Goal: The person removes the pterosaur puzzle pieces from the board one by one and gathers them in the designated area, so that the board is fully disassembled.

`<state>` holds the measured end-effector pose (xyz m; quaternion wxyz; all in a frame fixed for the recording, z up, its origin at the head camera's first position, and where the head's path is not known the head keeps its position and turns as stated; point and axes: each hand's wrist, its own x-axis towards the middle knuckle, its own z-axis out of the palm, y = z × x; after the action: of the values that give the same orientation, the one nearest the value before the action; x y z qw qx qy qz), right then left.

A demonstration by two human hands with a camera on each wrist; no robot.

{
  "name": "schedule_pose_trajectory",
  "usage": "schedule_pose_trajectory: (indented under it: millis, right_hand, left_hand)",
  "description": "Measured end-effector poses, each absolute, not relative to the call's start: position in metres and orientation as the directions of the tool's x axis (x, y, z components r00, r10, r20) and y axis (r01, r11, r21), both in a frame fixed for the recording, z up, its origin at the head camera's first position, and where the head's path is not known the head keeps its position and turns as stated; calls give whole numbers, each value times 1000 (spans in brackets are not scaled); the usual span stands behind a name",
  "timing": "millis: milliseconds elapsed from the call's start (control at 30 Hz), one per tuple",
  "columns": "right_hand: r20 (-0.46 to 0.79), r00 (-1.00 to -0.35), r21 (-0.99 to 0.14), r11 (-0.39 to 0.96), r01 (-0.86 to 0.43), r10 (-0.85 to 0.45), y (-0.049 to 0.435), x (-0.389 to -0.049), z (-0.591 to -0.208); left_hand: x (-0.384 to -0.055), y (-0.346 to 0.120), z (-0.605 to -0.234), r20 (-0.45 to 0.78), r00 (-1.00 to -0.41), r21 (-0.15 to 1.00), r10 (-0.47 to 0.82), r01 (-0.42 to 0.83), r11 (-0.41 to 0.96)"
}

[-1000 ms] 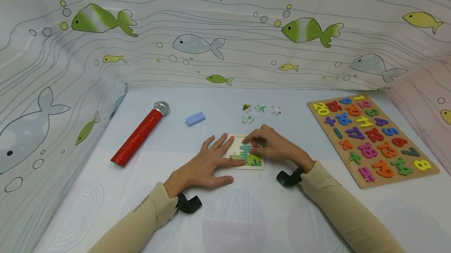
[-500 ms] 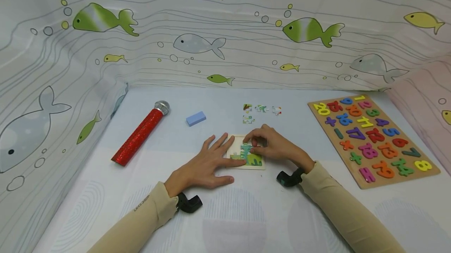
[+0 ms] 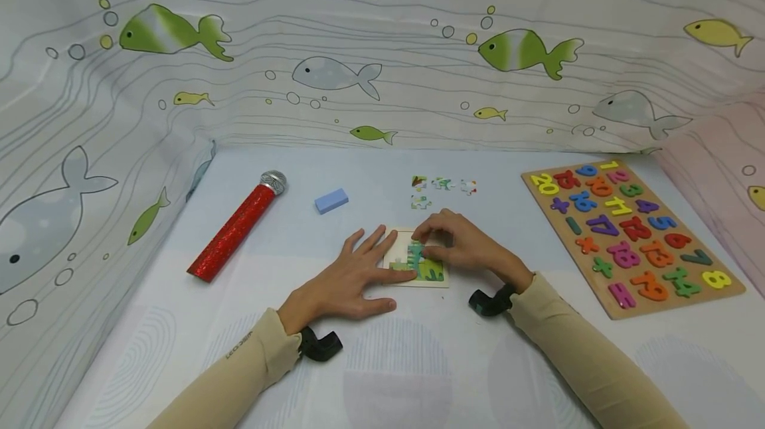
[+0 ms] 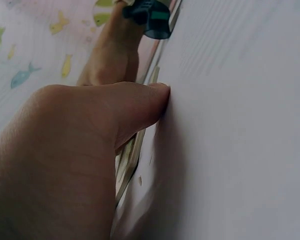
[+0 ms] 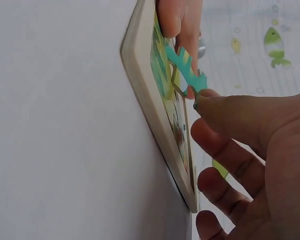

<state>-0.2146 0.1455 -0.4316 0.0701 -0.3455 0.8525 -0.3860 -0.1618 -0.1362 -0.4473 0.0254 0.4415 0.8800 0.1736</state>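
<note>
A small jigsaw puzzle tray (image 3: 437, 285) with a pale wooden rim lies on the table between both hands. My left hand (image 3: 343, 283) lies spread with straight fingers, the fingertips resting on the tray's left part; its thumb lies on the tablecloth. My right hand (image 3: 463, 243) pinches a teal dinosaur puzzle piece (image 5: 187, 67) between thumb and a fingertip. In the right wrist view this piece stands tilted up from the tray, and the other fingers hang curled below. Green pieces (image 3: 431, 272) lie in the tray's lower part. Fingers hide some of the tray.
Several loose puzzle pieces (image 3: 443, 184) lie beyond the tray. A red glittery microphone (image 3: 236, 230) and a blue block (image 3: 331, 201) are at the left. A wooden number board (image 3: 588, 269) lies at the right. Fish-printed cloth (image 3: 418, 103) rises behind.
My right hand's thumb and fingers have shifted slightly left over the tray, still with the puzzle piece. The left hand stays where it was.
</note>
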Motion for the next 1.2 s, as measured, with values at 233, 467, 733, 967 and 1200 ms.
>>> schedule_pose_trajectory:
  millis: [233, 467, 733, 967, 1200]
  right_hand:
    - [196, -746, -769, 373, -520, -637, 142, -213, -431]
    - [185, -771, -830, 323, -454, -609, 142, -213, -430]
    - [176, -856, -832, 391, -393, -485, 157, -222, -429]
    - [191, -903, -798, 475, -371, -385, 174, -235, -429]
    - [155, -934, -781, 539, -315, -321, 187, -247, -432]
  left_hand:
    - [-162, -136, -449, 113, -608, 339, 786, 767, 544]
    - [-162, -137, -450, 122, -605, 340, 787, 771, 539]
    - [-162, -136, -449, 96, -614, 350, 784, 758, 551]
    - [-161, -137, -449, 116, -607, 353, 786, 765, 538]
    - [-160, -137, -450, 139, -596, 332, 791, 780, 530]
